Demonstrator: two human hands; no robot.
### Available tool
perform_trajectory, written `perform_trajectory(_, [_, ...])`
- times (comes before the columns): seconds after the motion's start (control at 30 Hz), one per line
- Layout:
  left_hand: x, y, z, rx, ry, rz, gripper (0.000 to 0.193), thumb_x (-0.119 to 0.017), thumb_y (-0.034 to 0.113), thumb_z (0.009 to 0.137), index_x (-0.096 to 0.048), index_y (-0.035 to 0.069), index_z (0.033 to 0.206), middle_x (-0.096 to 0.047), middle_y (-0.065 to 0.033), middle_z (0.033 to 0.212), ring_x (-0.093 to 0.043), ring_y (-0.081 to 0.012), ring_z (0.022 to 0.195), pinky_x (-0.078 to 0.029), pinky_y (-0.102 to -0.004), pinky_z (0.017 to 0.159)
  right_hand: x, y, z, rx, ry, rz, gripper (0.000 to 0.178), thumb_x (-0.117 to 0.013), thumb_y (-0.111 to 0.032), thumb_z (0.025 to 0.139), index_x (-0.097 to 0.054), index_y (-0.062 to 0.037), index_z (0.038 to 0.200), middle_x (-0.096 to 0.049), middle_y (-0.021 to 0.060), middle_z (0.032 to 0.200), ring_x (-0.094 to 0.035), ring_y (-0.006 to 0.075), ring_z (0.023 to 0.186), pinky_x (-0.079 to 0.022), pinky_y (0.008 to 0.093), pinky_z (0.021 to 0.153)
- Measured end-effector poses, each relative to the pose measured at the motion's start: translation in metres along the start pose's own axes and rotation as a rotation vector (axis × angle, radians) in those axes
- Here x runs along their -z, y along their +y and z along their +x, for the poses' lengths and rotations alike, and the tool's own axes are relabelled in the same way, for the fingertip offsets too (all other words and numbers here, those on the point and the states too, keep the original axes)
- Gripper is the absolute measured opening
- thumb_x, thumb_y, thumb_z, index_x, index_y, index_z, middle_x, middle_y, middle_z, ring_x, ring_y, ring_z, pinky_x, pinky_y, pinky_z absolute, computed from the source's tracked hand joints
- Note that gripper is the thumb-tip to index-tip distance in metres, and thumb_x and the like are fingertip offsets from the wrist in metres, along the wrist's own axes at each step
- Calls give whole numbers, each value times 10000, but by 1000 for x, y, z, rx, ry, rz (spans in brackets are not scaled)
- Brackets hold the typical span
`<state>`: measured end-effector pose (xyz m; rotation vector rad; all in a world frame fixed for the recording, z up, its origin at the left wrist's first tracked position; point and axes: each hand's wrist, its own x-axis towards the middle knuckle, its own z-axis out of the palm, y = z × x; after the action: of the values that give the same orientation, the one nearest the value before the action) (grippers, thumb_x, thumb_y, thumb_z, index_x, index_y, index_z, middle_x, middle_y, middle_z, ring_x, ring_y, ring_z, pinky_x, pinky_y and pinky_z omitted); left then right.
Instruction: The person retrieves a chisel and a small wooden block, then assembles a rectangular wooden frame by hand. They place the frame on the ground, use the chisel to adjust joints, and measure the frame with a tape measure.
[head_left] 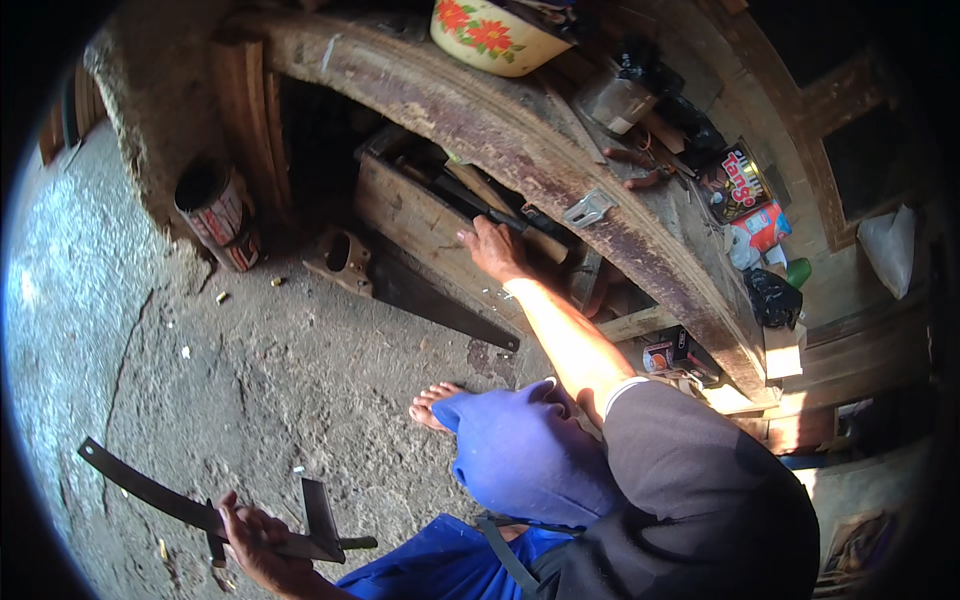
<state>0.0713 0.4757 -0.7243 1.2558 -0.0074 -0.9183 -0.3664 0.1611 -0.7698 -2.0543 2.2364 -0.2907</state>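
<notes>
Low at the left, my left hand point(255, 540) is closed round a long dark flat tool point(150, 490) with a hole at its tip. A short crosspiece and an upright dark plate point(318, 515) show beside the fingers; I cannot tell whether these are one tool or several. My right hand point(495, 250) reaches under the bench and lies over the near edge of a wooden box point(420, 215), the thumb outside and the fingers curled over. Long-handled tools lie in the box. Against its front, on the floor, rests a handsaw point(420, 305) with a wooden handle.
The worn wooden bench point(450, 110) arches over the box. On it stand a flowered basin point(490, 40), a dark jar and several packets. A rusty can point(218, 215) is on the rough concrete floor point(260, 400) at the left. My bare foot point(432, 405) is near the saw.
</notes>
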Motion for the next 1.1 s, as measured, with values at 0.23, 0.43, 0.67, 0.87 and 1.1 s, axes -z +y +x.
perform_trajectory(0.23, [15,2,12,50,-37,168,351,-628,332,1006,-636,38,1196,-501,-35,849,-461,-136,638,-375,-266,572,8,-5,-27,43,-3,2,370,-658,-410,956,-590,-47,983,-665,261,744,-671,482,782,-522,564,694])
perform_trajectory(0.43, [-7,-10,21,27,7,180,285,-667,310,976,-666,93,1161,-452,60,642,-387,-32,468,-325,-189,438,3,-13,-65,6,-62,19,370,-599,-425,990,-577,-59,1037,-697,246,849,-678,474,857,-512,581,752])
perform_trajectory(0.67, [-16,-20,45,58,51,245,217,-665,298,971,-671,102,1065,-433,56,630,-358,-34,469,-292,-208,433,24,0,-64,131,-256,173,380,-550,-398,1026,-590,-31,936,-686,205,870,-672,449,857,-517,531,709])
perform_trajectory(0.87, [-21,-28,56,15,71,175,199,-687,297,957,-674,107,1012,-427,53,622,-338,-38,453,-290,-210,425,52,19,31,-478,-281,1081,412,-466,-393,1069,-651,-48,940,-682,87,792,-677,147,621,-525,291,486])
perform_trajectory(1.1, [-35,-27,55,50,91,201,234,-689,294,966,-696,69,1033,-428,53,604,-351,-33,452,-284,-205,419,16,-3,69,-512,-123,1515,273,-610,-320,1018,-639,-52,1060,-688,63,830,-679,123,581,-523,217,413])
